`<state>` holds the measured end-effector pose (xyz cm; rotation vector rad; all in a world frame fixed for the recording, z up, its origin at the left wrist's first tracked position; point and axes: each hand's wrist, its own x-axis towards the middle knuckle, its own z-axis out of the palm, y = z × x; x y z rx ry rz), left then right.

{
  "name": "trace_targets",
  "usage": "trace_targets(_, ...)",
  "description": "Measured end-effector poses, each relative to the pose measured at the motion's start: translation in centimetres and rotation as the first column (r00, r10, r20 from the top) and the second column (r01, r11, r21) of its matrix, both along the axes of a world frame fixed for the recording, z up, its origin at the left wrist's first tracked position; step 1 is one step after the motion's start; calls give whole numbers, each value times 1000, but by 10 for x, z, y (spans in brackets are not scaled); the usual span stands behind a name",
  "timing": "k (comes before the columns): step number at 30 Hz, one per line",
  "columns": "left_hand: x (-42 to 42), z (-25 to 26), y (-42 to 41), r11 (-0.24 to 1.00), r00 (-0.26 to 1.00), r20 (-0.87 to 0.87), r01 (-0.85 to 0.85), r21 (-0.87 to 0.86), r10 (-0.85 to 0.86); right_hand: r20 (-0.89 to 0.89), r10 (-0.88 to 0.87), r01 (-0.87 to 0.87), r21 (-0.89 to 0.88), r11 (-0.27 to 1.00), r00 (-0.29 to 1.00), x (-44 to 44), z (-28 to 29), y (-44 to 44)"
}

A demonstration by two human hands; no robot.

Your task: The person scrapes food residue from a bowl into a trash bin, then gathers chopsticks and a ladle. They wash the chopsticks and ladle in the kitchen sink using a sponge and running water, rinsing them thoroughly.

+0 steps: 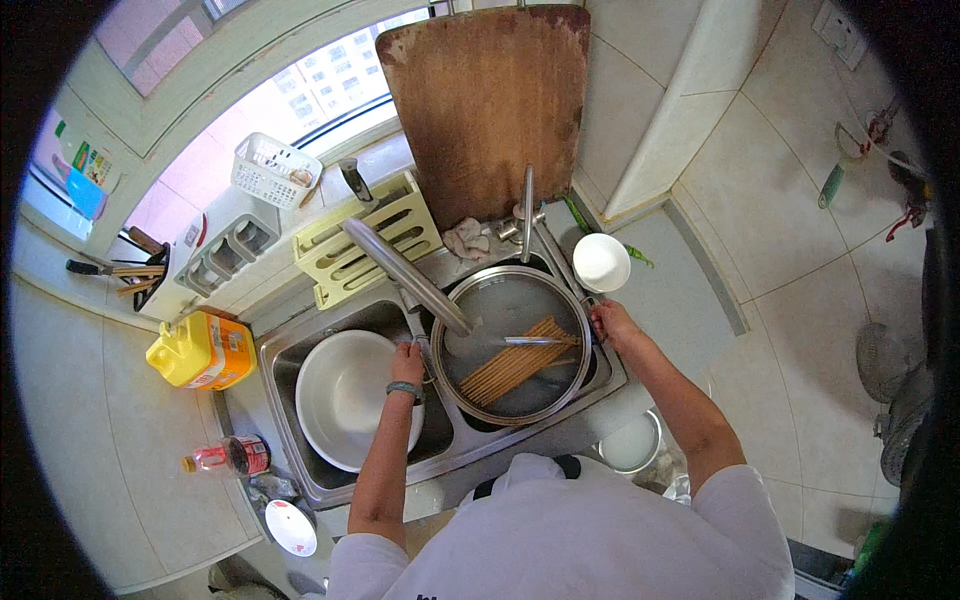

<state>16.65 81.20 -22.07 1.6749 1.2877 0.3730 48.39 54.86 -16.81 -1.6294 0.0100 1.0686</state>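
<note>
A round steel pot (480, 420) stands over the right bowl of a double steel sink (322, 496). My left hand (409, 367) grips its left handle, and on the far side my right hand (612, 322) holds the handle opposite. Cloudy water fills the pot. Inside lie a bundle of wooden chopsticks (506, 371) and a thin metal utensil (534, 341) across them. The steel faucet spout (405, 274) ends over the pot's left part. Left of my left hand, a white basin (349, 405) sits in the other sink bowl.
A white bowl (601, 262) and green chili peppers (639, 256) are beside my right hand. Behind the sink stand a wooden cutting board (491, 112), a pale yellow rack (367, 240) and a second tap (528, 214). A yellow jug (206, 351) and a bottle (236, 454) stand left.
</note>
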Motion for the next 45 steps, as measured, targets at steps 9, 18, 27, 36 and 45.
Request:
trace_targets(9, 5, 31, -20, 981, 986, 157, -30, -193, 61, 431, 82, -60, -64, 996, 899, -3, -21, 4)
trace_targets(18, -2, 33, -33, 991, 989, 138, -41, -128, 58, 537, 22, 12, -59, 998, 843, -5, -22, 6)
trace_targets(27, -3, 41, -45, 959, 965, 210, -100, -265, 158, -43, -246, 250, 228, 941, 968, 18, -10, 1)
trace_targets(36, -4, 38, -46, 971, 987, 74, -122, -206, 139, -310, -220, 271, 131, 954, 925, 58, -7, 15)
trace_targets(45, -31, -28, -23, 976, 982, -75, -163, 146, 175, -226, -196, 233, 148, 961, 954, 63, 4, -8)
